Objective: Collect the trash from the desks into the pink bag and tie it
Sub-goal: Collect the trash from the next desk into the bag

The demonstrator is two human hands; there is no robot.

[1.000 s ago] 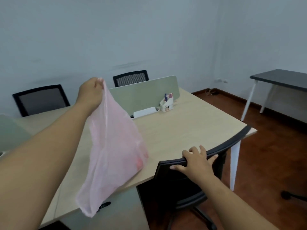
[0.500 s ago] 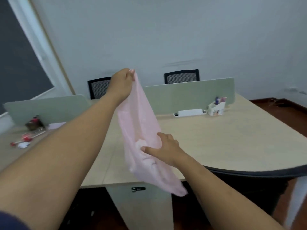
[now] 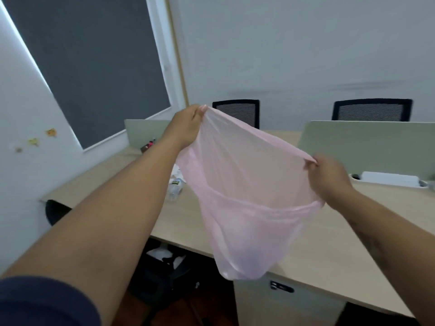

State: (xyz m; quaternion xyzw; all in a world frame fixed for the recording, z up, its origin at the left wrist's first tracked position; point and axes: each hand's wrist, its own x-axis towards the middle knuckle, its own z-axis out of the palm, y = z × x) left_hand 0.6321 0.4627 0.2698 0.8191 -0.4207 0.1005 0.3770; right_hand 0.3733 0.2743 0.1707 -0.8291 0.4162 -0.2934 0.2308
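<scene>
Pinches the pink bag (image 3: pixel 247 208) by its rim at opposite sides, left hand (image 3: pixel 188 125) high, right hand (image 3: pixel 329 177) lower, fingers (image 3: pixel 203 108) clenched on bunched film. Spreads the mouth wide above the near edge of the pale wood table (image 3: pixel 353 231). Thin, translucent, limp; probably near weightless, slippery and easily torn, so best gripped at gathered rim.

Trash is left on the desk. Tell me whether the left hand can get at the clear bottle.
Probably not yet: the left hand grips the rim of the pink bag. Nothing blocks the bottle, which lies on the desk beside the bag.
</scene>
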